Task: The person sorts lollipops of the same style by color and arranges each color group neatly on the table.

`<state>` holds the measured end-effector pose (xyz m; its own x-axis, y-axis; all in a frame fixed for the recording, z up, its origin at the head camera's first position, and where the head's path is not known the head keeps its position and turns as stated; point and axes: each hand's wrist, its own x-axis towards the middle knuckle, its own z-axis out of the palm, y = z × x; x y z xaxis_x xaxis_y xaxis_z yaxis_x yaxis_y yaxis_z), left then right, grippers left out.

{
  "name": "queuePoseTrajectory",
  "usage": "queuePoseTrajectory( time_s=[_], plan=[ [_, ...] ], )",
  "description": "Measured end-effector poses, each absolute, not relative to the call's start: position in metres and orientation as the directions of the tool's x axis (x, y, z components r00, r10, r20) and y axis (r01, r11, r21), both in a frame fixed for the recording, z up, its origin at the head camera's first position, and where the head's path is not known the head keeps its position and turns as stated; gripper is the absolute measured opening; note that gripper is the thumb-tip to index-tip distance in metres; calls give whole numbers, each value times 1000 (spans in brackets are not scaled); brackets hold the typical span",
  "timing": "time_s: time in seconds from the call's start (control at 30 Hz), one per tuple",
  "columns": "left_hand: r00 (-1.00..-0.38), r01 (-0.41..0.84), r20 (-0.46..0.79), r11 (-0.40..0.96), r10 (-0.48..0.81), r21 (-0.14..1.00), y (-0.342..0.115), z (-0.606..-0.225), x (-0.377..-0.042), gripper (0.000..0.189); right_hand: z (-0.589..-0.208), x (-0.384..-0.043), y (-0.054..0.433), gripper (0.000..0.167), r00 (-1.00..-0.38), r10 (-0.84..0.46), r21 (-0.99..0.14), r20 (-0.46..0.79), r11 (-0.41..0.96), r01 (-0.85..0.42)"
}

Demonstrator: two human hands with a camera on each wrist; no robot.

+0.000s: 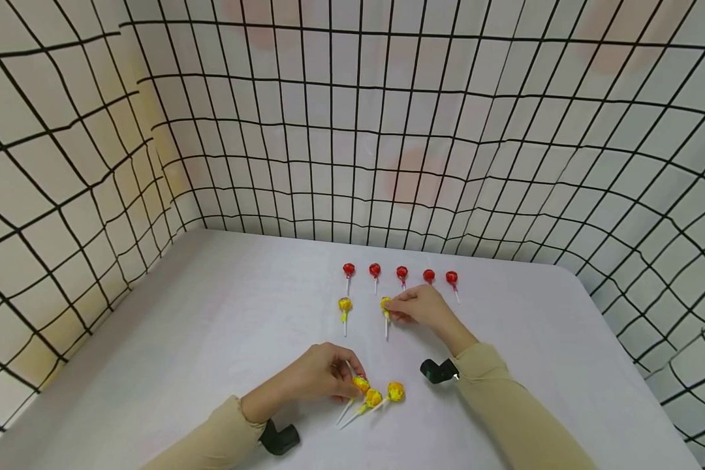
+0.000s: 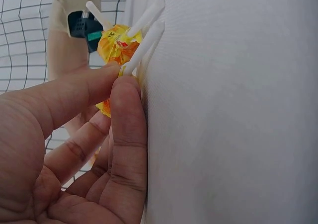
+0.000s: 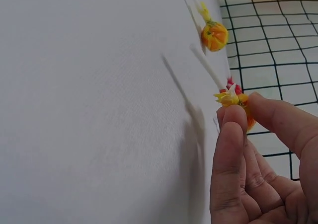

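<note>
In the head view my right hand pinches a yellow lollipop by its wrapped head, the white stick pointing toward me. To its left lies another yellow lollipop. Behind them runs a row of several red lollipops. Nearer to me, my left hand holds a yellow lollipop between thumb and finger; the left wrist view shows the grip just below the wrapper, at the stick. Two more yellow lollipops, one touching-close and one farther right, lie beside that hand.
Everything lies on a white-covered table. Black grid netting over pale cloth encloses the back and both sides. A dark camera sits at my right wrist, and another at my left.
</note>
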<state>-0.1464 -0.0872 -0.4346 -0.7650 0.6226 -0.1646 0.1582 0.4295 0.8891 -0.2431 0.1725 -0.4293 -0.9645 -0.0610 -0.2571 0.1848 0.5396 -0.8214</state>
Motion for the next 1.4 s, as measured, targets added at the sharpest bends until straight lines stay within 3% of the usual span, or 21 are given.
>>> queuePoseTrajectory(
  time_s=[0.67, 1.4],
  plan=[
    [-764, 143, -170, 420, 623, 896, -86, -433, -146, 18, -434, -254, 151, 29, -948, -2, -818, -317, 507, 272],
    [-765, 158, -181, 452, 618, 878, -87, -436, -148, 16, -430, -251, 150, 30, -954, -7, -784, -301, 571, 243]
  ],
)
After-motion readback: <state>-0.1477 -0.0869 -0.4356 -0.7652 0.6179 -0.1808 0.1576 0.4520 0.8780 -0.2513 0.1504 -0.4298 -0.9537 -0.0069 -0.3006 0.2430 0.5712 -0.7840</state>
